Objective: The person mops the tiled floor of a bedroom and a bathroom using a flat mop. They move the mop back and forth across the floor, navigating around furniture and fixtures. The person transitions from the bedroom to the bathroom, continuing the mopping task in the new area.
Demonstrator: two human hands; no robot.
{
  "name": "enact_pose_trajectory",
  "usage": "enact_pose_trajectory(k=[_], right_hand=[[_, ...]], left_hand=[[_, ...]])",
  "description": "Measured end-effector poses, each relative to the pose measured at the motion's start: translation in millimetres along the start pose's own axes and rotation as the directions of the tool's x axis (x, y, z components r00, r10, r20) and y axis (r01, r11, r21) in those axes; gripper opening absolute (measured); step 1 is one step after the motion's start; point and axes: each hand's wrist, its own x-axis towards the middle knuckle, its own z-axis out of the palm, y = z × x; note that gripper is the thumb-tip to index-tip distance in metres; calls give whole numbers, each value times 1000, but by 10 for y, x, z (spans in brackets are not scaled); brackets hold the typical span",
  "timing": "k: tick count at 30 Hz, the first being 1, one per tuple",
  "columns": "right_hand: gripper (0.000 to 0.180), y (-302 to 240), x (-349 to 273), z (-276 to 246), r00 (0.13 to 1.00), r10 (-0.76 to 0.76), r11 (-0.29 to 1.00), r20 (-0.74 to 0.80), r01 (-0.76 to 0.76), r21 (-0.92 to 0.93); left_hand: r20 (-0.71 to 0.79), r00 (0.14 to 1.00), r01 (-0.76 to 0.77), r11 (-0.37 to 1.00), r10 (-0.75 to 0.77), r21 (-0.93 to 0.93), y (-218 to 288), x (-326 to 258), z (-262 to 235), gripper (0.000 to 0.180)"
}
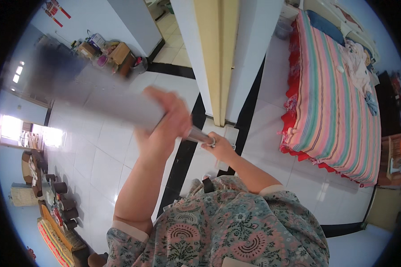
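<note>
A long grey metal pole (pixel 116 104) slants up and to the left across the view, swelling wide where it comes close to me. At its upper left a dark bluish end (pixel 60 66) is smeared by motion, so I cannot tell its kind. My left hand (pixel 167 120) is closed round the pole's middle, slightly blurred. Lower down and to the right, my right hand (pixel 220 147) grips the thinner end, near a ring or loop.
A yellow door frame (pixel 214 58) and wall end stand straight ahead. To the right is a bed (pixel 332 102) with a striped cover. Boxes and bags (pixel 109 53) lie by the far-left wall. Stools (pixel 66 204) and a wooden couch (pixel 60 236) stand at the lower left, on white floor tiles.
</note>
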Motion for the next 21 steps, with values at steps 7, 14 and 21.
enact_pose_trajectory(k=[7, 14, 21], right_hand=[[65, 73, 690, -1235, 825, -293, 837, -484, -23, -547], [52, -1619, 1143, -2400, 335, -935, 114, -113, -16, -993], [59, -1695, 1558, -2589, 256, -938, 207, -232, -121, -971]], left_hand=[[48, 907, 357, 824, -418, 441, -769, 396, -323, 15], [29, 886, 406, 805, -463, 432, -1037, 600, -253, 22], [40, 876, 426, 812, -480, 398, -1173, 806, -327, 22]])
